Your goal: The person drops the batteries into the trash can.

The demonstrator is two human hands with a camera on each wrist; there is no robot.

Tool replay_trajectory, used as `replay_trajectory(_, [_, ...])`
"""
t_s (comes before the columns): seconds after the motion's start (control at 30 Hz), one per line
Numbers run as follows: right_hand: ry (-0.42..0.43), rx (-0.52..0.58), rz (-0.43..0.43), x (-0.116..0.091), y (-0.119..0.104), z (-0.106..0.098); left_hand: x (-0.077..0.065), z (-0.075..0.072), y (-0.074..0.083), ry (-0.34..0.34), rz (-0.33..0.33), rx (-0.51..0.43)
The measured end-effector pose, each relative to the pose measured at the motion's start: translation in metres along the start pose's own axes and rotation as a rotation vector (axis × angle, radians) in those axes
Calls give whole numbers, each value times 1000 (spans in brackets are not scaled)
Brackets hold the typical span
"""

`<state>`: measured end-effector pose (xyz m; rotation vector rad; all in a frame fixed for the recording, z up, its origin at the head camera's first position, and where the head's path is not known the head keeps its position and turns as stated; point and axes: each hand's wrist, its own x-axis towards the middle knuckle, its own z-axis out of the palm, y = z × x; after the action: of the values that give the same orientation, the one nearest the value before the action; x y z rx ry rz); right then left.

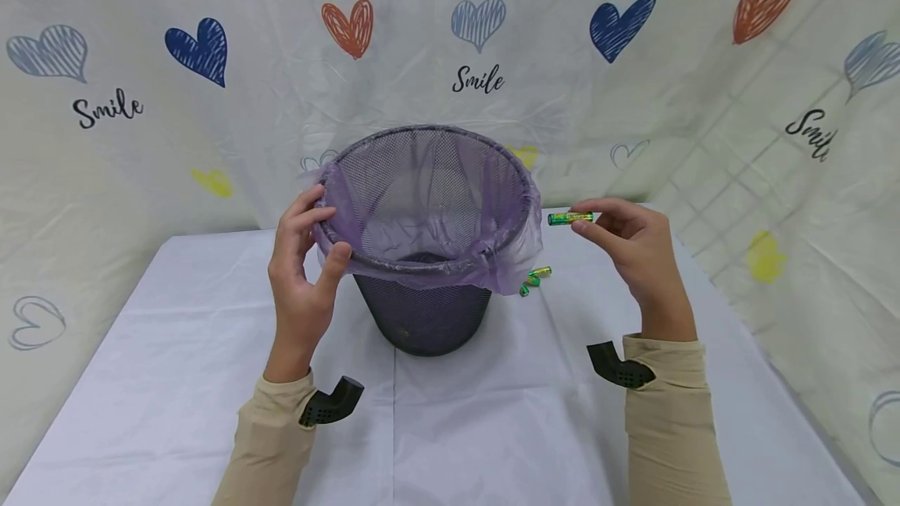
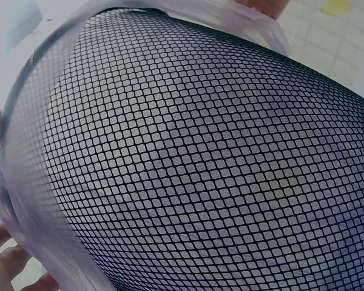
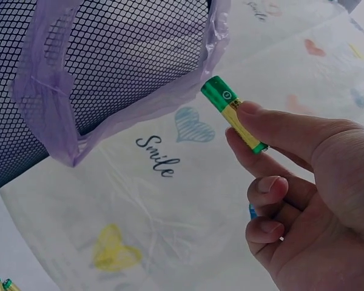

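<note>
1. The battery point(image 1: 566, 219), green and yellow, is in the air to the right of the bin, apart from the rim; in the right wrist view, one green end points up toward the bin.
2. Your right hand point(image 1: 629, 239) pinches that battery between thumb and forefinger, while its other fingers curl in toward the palm.
3. To the left of the battery is the mesh bin point(image 1: 422, 315), dark and round, with its wide mouth facing up toward you.
4. A thin purple liner point(image 1: 519, 270) lies inside the bin and folds out over the rim, hanging loosest on the side nearest your right hand.
5. Your left hand point(image 1: 302, 260) grips the rim at the bin's left side, thumb at the near edge and fingers spread farther along, over the liner.
6. Just beside the bin on the right, a few loose batteries point(image 1: 533, 282) lie close together on the table, partly hidden by the liner's overhang.
7. The table point(image 1: 211, 342) under the bin has a white covering with visible creases.
8. You wear beige sleeves point(image 1: 671, 436), with a black wrist device point(image 1: 622, 365) at each cuff.
9. Behind the table hangs a pale backdrop point(image 1: 267, 147) printed with blue, red and yellow hearts point(image 1: 622, 28) and the word "Smile".
</note>
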<state>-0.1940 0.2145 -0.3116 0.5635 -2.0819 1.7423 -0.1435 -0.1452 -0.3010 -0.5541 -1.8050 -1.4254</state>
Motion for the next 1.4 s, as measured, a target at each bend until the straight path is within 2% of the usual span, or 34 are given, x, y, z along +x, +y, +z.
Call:
replay_trajectory(0.37, [5, 60, -26, 1, -5, -1, 0, 0, 0, 3, 1, 1])
replay_trajectory(0.73, [34, 14, -20, 2, -15, 1, 0, 0, 1, 3, 0, 0])
replay_trajectory(0.87, [22, 48, -37, 3, -16, 1, 0, 0, 1, 3, -2, 2])
replay_trajectory(1.07, [33, 38, -37, 3, -21, 2, 0, 0, 1, 0, -4, 1])
replay_trajectory(1.4, [16, 116, -65, 4, -29, 3, -1, -1, 1, -5, -2, 3])
